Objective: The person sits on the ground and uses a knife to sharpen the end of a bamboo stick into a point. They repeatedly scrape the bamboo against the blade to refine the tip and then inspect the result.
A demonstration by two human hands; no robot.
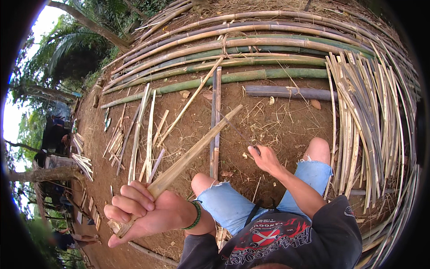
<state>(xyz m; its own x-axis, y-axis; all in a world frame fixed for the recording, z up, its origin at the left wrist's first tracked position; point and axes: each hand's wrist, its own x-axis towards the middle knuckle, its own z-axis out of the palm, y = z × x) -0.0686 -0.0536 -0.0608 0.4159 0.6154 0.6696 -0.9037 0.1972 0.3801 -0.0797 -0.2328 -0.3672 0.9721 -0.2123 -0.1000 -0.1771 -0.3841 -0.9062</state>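
Bamboo strip [192, 154] held in left hand [143, 210]; knife [239, 132] in right hand [265, 159].

We gripped the strip's near end w/ left hand fisted, lower left of frame; strip ran diagonally up to frame centre. Right hand, centre-right, was closed on a thin dark blade angled toward the strip's far end. Bamboo poles [251, 58] lay across top of frame, split slats [358, 121] at right, cut strips [143, 130] on dirt at centre-left.

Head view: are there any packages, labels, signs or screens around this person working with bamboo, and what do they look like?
No packages, signs or screens show.
Shirt print: on the person's dark shirt at the bottom edge; red, white and grey graphic with lettering.
Nothing printed shows on the bamboo strip in the left hand, nor by the right hand, which holds a thin blade.
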